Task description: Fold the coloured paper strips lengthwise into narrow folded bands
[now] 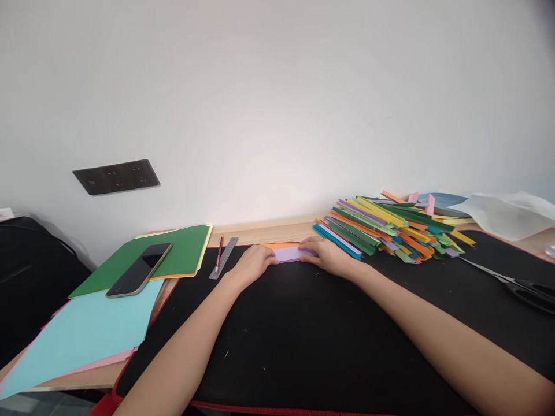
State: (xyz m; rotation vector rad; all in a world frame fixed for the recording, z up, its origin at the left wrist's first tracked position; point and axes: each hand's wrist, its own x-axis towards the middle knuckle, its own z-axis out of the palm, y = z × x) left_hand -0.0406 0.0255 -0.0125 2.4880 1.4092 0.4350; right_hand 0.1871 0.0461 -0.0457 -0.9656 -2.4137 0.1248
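A folded strip of purple paper (pixel 288 255) lies flat near the back of the black mat, directly in front of me. My left hand (pixel 255 261) grips its left end between thumb and fingers. At the right end, my right hand (pixel 326 256) holds it the same way, fingers on top and thumb at the near edge. Behind the purple strip an orange piece of paper (pixel 276 245) shows as a narrow band; how far it runs under my hands is hidden.
Right of my hands rises a pile of folded coloured strips (pixel 390 225), with scissors (pixel 515 284) beyond. At left lie a ruler (pixel 225 257), a red pencil (pixel 219 254), green paper sheets (pixel 186 248), a phone (pixel 141 268) and light blue paper (pixel 87 335). The black mat (pixel 312 346) has a red edge.
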